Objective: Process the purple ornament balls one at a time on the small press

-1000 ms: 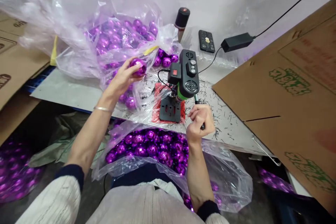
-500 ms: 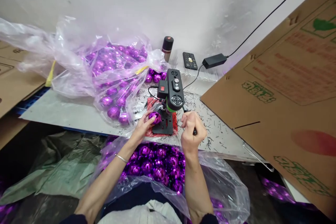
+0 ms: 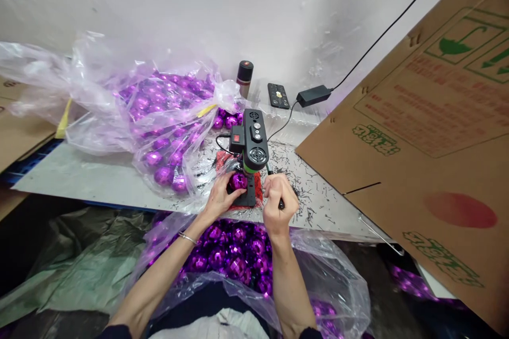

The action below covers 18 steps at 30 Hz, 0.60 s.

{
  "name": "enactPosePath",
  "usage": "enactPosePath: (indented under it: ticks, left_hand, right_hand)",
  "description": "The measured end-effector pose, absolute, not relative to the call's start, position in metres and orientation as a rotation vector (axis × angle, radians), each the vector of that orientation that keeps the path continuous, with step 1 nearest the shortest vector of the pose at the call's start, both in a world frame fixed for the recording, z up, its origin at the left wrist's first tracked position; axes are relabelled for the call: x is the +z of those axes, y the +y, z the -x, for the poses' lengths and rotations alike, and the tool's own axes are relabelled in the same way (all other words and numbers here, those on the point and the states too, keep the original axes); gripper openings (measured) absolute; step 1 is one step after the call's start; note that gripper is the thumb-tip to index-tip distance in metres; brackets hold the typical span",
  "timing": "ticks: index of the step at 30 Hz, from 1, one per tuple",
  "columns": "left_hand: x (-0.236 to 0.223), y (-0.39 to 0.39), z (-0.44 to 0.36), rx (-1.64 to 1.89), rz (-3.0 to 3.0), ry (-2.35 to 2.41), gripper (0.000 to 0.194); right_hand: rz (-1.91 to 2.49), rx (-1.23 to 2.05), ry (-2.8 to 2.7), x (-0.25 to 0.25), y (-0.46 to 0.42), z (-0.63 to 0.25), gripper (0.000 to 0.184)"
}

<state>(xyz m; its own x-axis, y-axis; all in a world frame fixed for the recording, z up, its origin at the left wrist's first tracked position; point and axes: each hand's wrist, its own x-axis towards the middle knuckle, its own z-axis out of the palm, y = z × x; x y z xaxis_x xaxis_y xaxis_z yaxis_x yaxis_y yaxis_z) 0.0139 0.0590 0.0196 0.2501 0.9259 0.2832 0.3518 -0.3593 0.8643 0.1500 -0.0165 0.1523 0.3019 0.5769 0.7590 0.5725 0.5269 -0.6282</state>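
My left hand (image 3: 218,197) holds a purple mirrored ball (image 3: 239,180) on the base of a small black bench press machine (image 3: 250,140), under its head. My right hand (image 3: 278,204) is closed in a fist round the machine's black lever handle (image 3: 280,202) on the right side. A clear plastic bag of purple balls (image 3: 159,111) lies on the table to the left. Another open bag of purple balls (image 3: 234,249) sits in front of me, below the table edge.
A large cardboard box (image 3: 417,143) leans at the right. A black power adapter (image 3: 312,96) with its cable, a remote (image 3: 277,95) and a dark cylinder (image 3: 244,73) stand by the white wall. Small dark shavings litter the tabletop (image 3: 318,206). Green sheeting (image 3: 79,259) lies at lower left.
My left hand brought a purple ball from the bag on the table down to the machine's base. My right hand stayed on the lever. The view shifted upward and back.
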Motion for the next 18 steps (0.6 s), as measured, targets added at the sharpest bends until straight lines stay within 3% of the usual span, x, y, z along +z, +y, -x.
enactPosePath:
  ticks: [10, 18]
  left_hand:
    - [0.003, 0.055, -0.026, 1.109, -1.904, 1.122, 0.064]
    - [0.001, 0.054, -0.026, 1.124, -1.914, 1.128, 0.063]
  right_hand:
    - [1.107, -0.029, -1.374, 0.145, -0.019, -0.151, 0.034]
    - [1.010, -0.171, -1.468, 0.100, -0.018, -0.158, 0.031]
